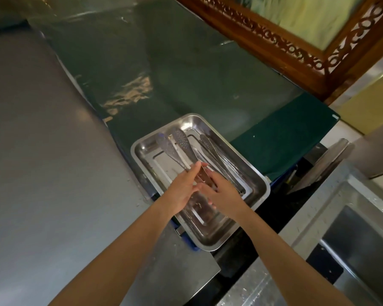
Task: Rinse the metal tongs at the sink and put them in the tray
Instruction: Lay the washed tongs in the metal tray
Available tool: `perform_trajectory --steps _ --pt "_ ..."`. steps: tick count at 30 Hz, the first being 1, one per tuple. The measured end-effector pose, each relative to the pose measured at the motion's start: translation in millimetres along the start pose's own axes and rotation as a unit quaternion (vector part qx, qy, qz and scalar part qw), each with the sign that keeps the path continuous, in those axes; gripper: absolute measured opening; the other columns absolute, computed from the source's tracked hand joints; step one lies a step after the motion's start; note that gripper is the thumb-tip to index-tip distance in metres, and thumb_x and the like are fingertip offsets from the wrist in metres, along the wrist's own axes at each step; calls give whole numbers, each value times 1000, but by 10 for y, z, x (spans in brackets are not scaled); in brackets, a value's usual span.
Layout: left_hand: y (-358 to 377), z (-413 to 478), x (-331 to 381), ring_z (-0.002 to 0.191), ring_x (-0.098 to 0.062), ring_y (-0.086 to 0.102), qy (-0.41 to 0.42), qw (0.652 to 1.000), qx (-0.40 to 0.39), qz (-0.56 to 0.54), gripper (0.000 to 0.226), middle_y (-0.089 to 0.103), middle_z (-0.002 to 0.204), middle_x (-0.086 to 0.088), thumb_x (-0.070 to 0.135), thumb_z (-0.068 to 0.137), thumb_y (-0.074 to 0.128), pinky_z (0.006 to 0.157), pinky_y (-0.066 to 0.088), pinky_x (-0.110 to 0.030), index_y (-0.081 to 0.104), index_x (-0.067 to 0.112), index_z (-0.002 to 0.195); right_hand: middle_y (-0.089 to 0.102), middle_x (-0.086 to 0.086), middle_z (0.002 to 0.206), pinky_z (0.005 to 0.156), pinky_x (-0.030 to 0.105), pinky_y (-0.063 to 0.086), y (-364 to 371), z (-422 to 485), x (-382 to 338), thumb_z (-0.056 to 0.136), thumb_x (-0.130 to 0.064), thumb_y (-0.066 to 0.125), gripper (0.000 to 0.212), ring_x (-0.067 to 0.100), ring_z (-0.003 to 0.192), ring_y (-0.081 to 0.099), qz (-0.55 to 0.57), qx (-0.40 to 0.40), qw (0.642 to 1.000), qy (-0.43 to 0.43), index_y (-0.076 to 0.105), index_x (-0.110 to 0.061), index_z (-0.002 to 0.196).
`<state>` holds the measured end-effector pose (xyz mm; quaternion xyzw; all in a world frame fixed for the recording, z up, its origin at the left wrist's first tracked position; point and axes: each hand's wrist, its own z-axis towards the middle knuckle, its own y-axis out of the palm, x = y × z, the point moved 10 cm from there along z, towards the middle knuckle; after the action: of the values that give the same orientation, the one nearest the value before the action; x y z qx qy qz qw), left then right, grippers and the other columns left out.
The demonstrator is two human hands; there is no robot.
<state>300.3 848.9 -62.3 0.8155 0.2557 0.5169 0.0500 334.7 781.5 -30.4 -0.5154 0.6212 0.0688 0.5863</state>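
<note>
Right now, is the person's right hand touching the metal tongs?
Touching. The head view shows the right hand with its fingers curled round the handle end of the tongs, over the tray.

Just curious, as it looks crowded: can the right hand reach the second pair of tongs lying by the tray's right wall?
Probably yes. The second tongs lie uncovered in the tray, just beside the right hand; it is busy gripping the held tongs, though.

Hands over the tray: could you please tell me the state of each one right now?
Left hand: open, straight fingers touching the tongs.
Right hand: holding the tongs, fingers curled round them.
</note>
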Motion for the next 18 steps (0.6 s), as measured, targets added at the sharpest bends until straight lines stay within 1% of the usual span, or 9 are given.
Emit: perform_trajectory --steps 1,2,4,5,8,10,12,16,18 --pt "-118 -10 -10 94 -29 65 -16 997 53 60 42 67 102 -14 48 91 45 88 52 -45 59 13 111 51 -11 66 45 5 38 -20 -18 44 92 -29 52 16 -7 48 49 -36 22 999 -4 52 -20 106" --pt "-261 -33 -17 95 -28 65 -27 987 108 119 38 66 104 -12 48 91 47 87 53 -44 58 17 110 50 -12 67 46 6 39 -25 -39 111 92 -30 52 14 -6 50 48 -70 39 997 2 51 -20 102" --pt "-570 -135 -5 90 -21 65 -14 959 210 193 33 64 104 -5 44 90 52 72 54 -30 56 19 111 51 -12 73 50 7 37 -9 -89 263 92 -32 52 18 -4 61 50 -109 60 992 26 51 -20 105" --pt "-714 -229 28 90 -18 63 9 943 257 211 29 62 106 -4 38 90 55 70 50 -25 55 19 111 52 -13 76 54 6 37 11 -111 337 92 -32 52 22 -3 64 51 -116 65 991 33 51 -19 109" --pt "-1018 -558 71 96 -19 57 79 895 365 244 31 54 114 -9 15 84 65 82 48 -30 53 15 113 53 -8 92 76 13 46 102 -165 478 92 -30 53 30 2 78 53 -117 72 990 37 50 -17 118" --pt "-1063 -664 12 102 -23 53 78 879 385 270 43 47 119 -12 5 80 67 84 45 -30 50 11 119 50 -1 111 87 17 42 192 -173 513 92 -31 51 33 4 89 48 -137 70 988 31 49 -17 122" --pt "-1032 -662 -56 106 -25 51 67 883 370 281 51 42 124 -14 2 80 66 88 45 -30 45 8 126 44 1 120 87 16 36 257 -162 526 93 -33 50 34 5 94 43 -164 71 984 27 50 -17 122" --pt "-937 -617 3 81 -13 52 109 883 338 308 51 42 122 -12 0 80 66 79 46 -27 44 8 125 46 5 118 93 27 41 292 -116 533 92 -36 50 32 16 104 42 -211 75 974 39 53 -17 118" --pt "-950 -605 4 79 -11 51 110 877 338 322 51 42 122 -11 3 81 67 77 44 -25 43 9 126 46 7 120 96 32 41 300 -100 527 92 -36 50 36 20 108 42 -234 71 969 47 50 -16 122"
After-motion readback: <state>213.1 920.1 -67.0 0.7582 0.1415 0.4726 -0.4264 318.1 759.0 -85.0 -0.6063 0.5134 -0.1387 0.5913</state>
